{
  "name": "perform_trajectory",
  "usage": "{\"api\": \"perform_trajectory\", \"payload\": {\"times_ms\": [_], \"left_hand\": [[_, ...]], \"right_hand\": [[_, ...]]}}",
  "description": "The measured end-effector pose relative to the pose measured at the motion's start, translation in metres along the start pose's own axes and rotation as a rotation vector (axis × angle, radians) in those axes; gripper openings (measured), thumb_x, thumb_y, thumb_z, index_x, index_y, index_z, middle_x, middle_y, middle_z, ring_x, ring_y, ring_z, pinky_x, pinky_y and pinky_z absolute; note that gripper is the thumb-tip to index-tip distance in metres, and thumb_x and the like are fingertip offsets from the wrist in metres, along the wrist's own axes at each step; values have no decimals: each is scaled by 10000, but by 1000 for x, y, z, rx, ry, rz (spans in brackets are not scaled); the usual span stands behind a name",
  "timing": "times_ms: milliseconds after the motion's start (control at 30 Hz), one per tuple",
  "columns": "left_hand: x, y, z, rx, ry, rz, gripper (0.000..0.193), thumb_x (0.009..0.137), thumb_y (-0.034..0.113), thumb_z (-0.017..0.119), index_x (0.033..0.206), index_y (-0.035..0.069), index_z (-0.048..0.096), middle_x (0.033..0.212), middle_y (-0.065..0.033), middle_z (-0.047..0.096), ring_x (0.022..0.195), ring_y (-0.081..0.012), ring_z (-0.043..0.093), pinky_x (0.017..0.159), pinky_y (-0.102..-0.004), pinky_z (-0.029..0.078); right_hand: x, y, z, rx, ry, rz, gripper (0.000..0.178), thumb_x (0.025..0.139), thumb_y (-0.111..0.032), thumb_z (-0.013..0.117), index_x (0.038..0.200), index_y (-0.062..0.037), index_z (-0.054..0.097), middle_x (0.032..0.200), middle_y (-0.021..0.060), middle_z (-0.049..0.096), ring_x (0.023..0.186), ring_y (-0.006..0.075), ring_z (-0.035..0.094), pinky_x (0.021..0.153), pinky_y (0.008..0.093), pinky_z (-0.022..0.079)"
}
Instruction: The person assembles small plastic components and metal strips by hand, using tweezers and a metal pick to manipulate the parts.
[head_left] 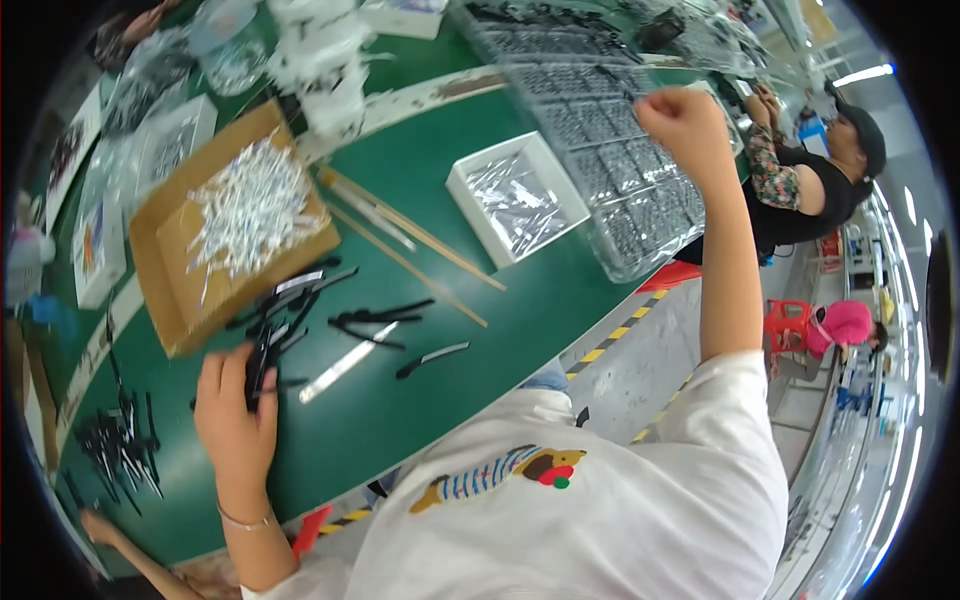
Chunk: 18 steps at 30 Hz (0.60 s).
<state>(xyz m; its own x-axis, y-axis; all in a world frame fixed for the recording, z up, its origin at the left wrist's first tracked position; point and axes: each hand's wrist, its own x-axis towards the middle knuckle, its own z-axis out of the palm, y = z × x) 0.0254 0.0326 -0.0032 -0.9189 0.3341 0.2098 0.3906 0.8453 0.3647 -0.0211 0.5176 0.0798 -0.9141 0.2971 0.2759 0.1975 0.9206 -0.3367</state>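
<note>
My left hand (236, 410) is closed around several thin black strips (264, 352) at the left of the green table. More black strips (375, 325) lie loose to its right, beside a flat silver strip (345, 368). My right hand (690, 125) is raised with curled fingers over a clear compartmented tray (655, 215) of small parts. Whatever its fingers may hold is hidden. Between the hands stands a white box (478, 215) with clear and grey slips in it.
A cardboard box (165, 250) of white sticks stands behind my left hand. Wooden sticks (440, 245) lie mid-table. A pile of black strips (120, 450) and another person's hand (98, 527) are at far left. A seated person (820, 185) works at the right.
</note>
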Motion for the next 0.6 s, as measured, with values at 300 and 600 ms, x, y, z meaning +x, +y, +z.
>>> {"api": "perform_trajectory", "payload": {"times_ms": [300,600], "left_hand": [[11,-2,10,-10,-35,-28,295,739,92,683,1005,21,579,887,-140,526,758,-338,553,634,-383,453],[10,-2,8,-8,-45,-53,312,736,104,686,1021,36,580,895,-136,530,756,-339,552,638,-383,453]], "right_hand": [[185,126,61,-347,-123,210,366,689,-366,706,744,-4,691,661,145,659,647,280,662,661,390,543],[156,126,48,-382,103,140,611,801,-614,581,745,-15,686,719,165,664,725,325,655,702,413,506]]}}
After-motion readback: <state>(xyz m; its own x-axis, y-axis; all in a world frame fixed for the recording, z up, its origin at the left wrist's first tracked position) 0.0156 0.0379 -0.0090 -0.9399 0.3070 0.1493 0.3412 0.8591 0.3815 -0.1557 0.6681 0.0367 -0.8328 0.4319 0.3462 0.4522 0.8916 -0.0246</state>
